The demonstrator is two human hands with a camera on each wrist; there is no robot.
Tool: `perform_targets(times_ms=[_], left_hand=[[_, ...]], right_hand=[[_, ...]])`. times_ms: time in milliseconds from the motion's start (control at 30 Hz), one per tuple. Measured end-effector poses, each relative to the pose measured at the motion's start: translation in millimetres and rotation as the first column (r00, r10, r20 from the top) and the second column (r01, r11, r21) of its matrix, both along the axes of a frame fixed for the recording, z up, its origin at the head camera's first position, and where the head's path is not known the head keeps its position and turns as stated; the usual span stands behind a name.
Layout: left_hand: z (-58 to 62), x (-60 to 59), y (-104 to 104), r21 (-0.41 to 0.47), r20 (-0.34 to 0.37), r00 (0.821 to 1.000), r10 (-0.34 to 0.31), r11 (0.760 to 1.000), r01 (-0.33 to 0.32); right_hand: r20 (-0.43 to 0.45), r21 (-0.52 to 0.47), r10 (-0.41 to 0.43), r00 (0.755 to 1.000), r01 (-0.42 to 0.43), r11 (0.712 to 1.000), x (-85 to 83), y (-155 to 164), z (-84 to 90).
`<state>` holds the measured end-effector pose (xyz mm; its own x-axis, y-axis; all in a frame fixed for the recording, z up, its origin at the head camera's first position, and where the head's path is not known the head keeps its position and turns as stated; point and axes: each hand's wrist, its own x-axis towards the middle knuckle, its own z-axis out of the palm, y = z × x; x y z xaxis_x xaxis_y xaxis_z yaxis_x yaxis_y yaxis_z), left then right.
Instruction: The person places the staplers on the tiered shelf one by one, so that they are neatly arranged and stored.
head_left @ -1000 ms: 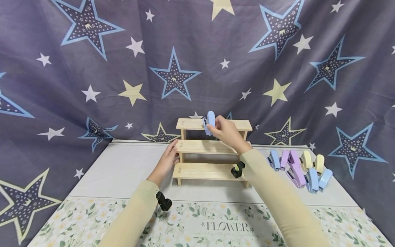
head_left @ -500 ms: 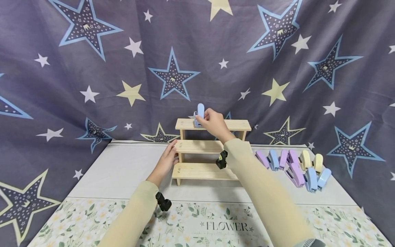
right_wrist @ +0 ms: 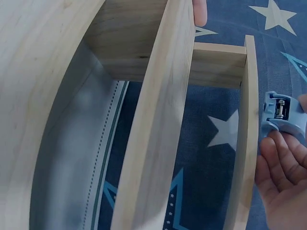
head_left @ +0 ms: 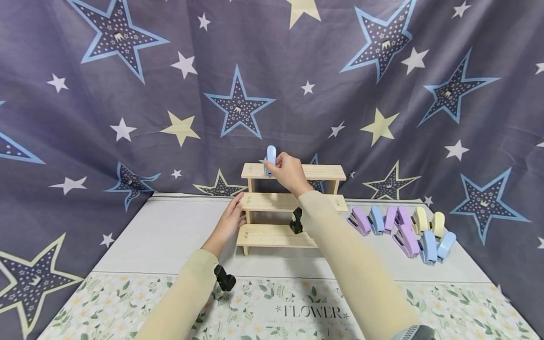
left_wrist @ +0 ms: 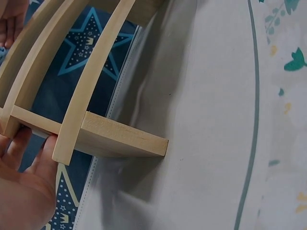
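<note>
My right hand (head_left: 291, 174) pinches a light blue stapler (head_left: 271, 155) at the left part of the top shelf. The stapler stands nose toward me, its base right at the board. In the right wrist view the stapler (right_wrist: 283, 115) shows its metal inner part beside the top board, with fingers curled at its lower side. My left hand (head_left: 228, 221) holds the left end of the three-tier wooden stand (head_left: 276, 202) at the middle shelf. Seen from the left wrist, its fingers (left_wrist: 45, 155) lie against the stand's side piece.
To the right of the stand lie several staplers: purple ones (head_left: 407, 241), blue ones (head_left: 429, 248) and yellow ones (head_left: 420, 220). A starry dark curtain (head_left: 178, 94) hangs close behind the stand. A floral mat (head_left: 250, 307) covers the table's near part.
My right hand has carried the blue stapler leftward, from over the stand's middle to the left part of the top shelf. The left hand has stayed at the stand's end.
</note>
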<state>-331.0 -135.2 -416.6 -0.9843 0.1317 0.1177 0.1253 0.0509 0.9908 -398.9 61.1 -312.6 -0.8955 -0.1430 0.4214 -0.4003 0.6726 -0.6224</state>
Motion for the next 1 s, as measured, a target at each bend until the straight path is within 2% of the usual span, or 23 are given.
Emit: perform_targets(times_ms=[67, 133, 200, 400, 633, 1000], left_hand=[[0.6, 0.1, 0, 0.006, 0.008, 1.0, -0.002, 1.0, 0.002], [-7.1, -5.0, -1, 0.009, 0.003, 1.0, 0.006, 1.0, -0.006], [-9.5, -5.2, -1, 0.007, -0.006, 1.0, 0.011, 1.0, -0.011], [-10.3, -5.5, 0, 0.01, -0.007, 1.0, 0.009, 1.0, -0.009], [-8.8, -5.0, 0, -0.005, -0.012, 1.0, 0.015, 1.0, -0.015], [-9.5, -6.0, -1, -0.026, -0.014, 1.0, 0.018, 0.999, -0.019]], right_hand=[[0.005, -0.016, -0.023, 1.0, 0.023, 1.0, 0.6, -2, -0.3], [0.009, -0.024, -0.046, 0.999, 0.046, 0.999, 0.4, -4, -1.1], [0.012, -0.024, -0.07, 0.997, 0.07, 0.997, 0.3, -7, -1.8], [0.068, 0.026, -0.135, 0.988, 0.134, 0.991, 0.5, -13, -1.1], [0.129, 0.035, -0.147, 0.981, 0.143, 0.989, 3.0, -16, 5.4], [0.126, 0.043, -0.153, 0.98, 0.149, 0.988, -0.4, -17, 3.5]])
